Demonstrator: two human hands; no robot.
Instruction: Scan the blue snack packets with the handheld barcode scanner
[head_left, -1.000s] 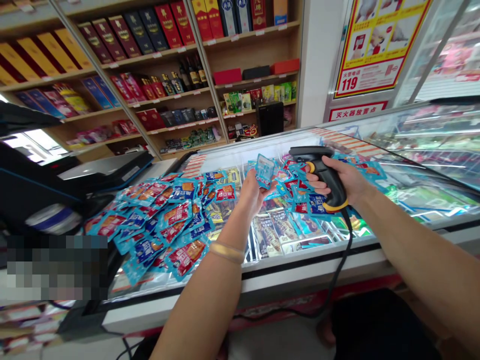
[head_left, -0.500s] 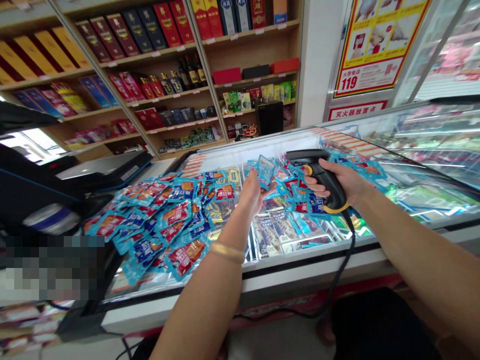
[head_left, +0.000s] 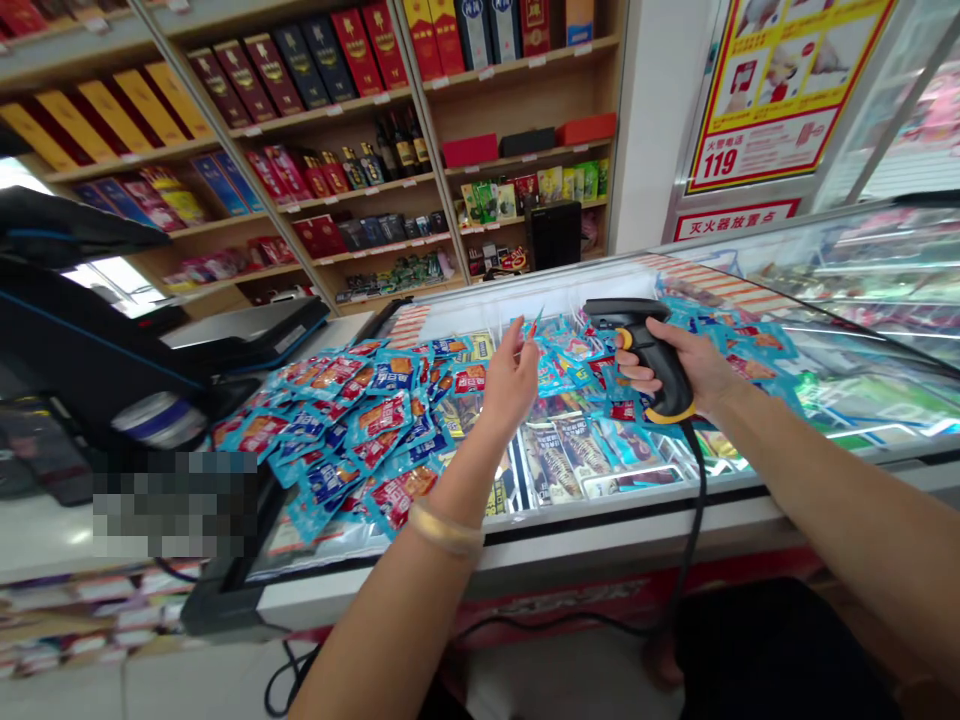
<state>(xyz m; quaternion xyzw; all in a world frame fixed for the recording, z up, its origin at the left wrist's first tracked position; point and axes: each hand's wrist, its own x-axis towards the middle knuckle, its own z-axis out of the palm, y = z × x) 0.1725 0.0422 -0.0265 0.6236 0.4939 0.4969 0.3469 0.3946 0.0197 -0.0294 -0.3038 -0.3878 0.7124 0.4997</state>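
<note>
1. The glass-topped chest freezer (head_left: 615,500), white-rimmed with frozen bars visible under the lid, serves as the tabletop and spans the middle of the view.
2. A wide heap of small blue-and-red foil snack packets (head_left: 352,420) covers the glass to the left, and a second heap of the same packets (head_left: 720,340) lies on the right behind the scanner. Judging from this, the many packets in one heap are not handled yet, though which heap cannot be told.
3. The black handheld barcode scanner with a yellow trigger ring and a trailing cable (head_left: 645,350) sits in the right hand (head_left: 694,365), whose fingers are wrapped closed round its grip, head pointing left.
4. The left hand (head_left: 511,385) is raised above the glass between the heaps, its fingers pinched on one small blue foil packet (head_left: 534,323).
5. That packet shows edge-on, thin and flat, just beside the scanner's head.
</note>
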